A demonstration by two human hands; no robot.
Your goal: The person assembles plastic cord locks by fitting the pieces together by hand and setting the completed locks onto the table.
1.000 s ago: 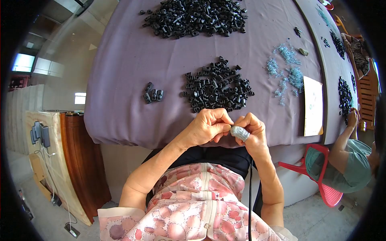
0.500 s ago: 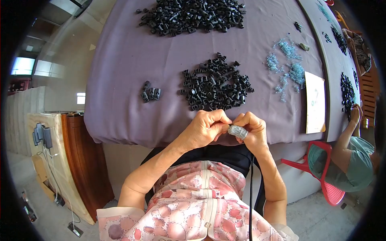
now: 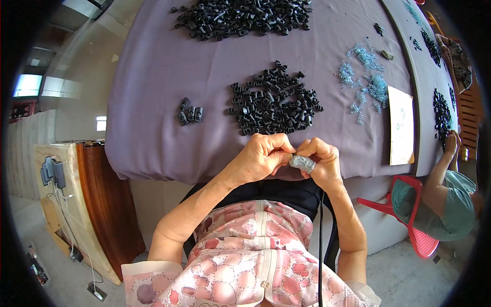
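Observation:
My left hand [image 3: 263, 158] and my right hand [image 3: 321, 161] meet in front of the table's near edge, fingertips pinched together and touching. Whatever they pinch is too small and hidden to make out. A grey speckled wrap [image 3: 302, 163] surrounds a digit of my right hand. Just beyond the hands lies a pile of small black plastic parts [image 3: 273, 102] on the purple-grey cloth [image 3: 153, 92]. Several black cylindrical pieces [image 3: 191, 113] form a small group to the left. Light-blue springs [image 3: 377, 88] are spread in a loose tangle to the right.
A larger black pile [image 3: 245, 18] lies at the far side. A white card [image 3: 401, 125] and a small stone-like object [image 3: 387, 55] are on the right. Beyond them, another person [image 3: 450, 199] sits on a red chair [image 3: 423, 240]. A wooden cabinet [image 3: 110, 204] stands left.
The view has shifted slightly, so the piles sit a little higher in it. Both my hands stay pinched together, with only small finger movements. The other person's hands have moved slightly.

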